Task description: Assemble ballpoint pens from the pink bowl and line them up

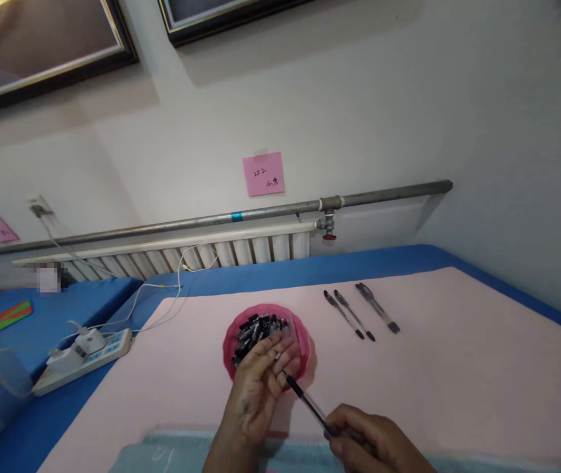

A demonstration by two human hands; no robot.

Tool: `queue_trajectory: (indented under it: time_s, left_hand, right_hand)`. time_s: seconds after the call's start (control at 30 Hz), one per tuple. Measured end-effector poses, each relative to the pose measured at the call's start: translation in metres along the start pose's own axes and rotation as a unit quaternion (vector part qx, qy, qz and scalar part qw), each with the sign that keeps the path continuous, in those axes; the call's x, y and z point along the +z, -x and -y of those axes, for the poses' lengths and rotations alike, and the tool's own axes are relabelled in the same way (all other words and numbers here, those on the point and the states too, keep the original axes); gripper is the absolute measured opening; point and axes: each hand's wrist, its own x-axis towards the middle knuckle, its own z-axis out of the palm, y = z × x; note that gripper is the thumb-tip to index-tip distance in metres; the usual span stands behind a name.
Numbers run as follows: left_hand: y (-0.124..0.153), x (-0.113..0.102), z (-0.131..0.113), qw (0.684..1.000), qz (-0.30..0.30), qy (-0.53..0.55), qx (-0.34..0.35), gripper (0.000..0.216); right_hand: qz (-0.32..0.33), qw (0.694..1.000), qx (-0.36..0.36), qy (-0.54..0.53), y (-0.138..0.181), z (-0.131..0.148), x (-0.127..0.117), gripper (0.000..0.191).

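A white power strip (83, 355) with trailing cords is lying at the left on a blue-covered surface (24, 427), below a ribbed white radiator (241, 251) and a grey metal pipe (261, 211). On the smooth pale-pink tabletop (458, 381), the left hand (255, 387) is reaching over a round, translucent pink bowl (303, 341) heaped with small black pen caps (253, 332), its fingers (280, 358) curling loosely around something small that cannot be made out. The right hand (369, 437) is pinching a slim black pen (307, 401), tip angled toward the bowl. Three clear-barrelled pens (359, 312) are lying side by side farther right, beneath a pink sticky note (263, 174) on the plain white wall.
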Motion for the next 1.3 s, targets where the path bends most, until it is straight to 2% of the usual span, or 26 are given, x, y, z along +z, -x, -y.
queue_trajectory:
  time_s: [0.33,0.67,0.93,1.17,1.3]
  left_hand:
    - [0.003,0.007,0.006,1.000,0.002,0.029,0.005,0.028]
    - [0.003,0.009,0.011,0.999,-0.002,0.043,0.018,0.029]
    - [0.003,0.007,0.012,1.000,0.012,-0.006,0.026,0.030]
    - [0.001,0.004,0.021,0.997,0.018,-0.046,0.060,0.032]
    - [0.000,0.003,0.021,0.997,0.020,-0.051,0.056,0.037]
  right_hand:
    - [-0.015,1.000,0.007,-0.011,-0.001,-0.001,0.002,0.020]
    - [-0.020,0.999,-0.005,0.035,-0.002,-0.008,0.002,0.021]
    - [-0.026,0.999,-0.008,0.043,-0.002,-0.006,0.002,0.019]
    - [-0.084,0.982,-0.039,0.163,-0.002,-0.015,0.007,0.016]
    - [-0.101,0.971,-0.050,0.209,-0.003,-0.015,0.005,0.017]
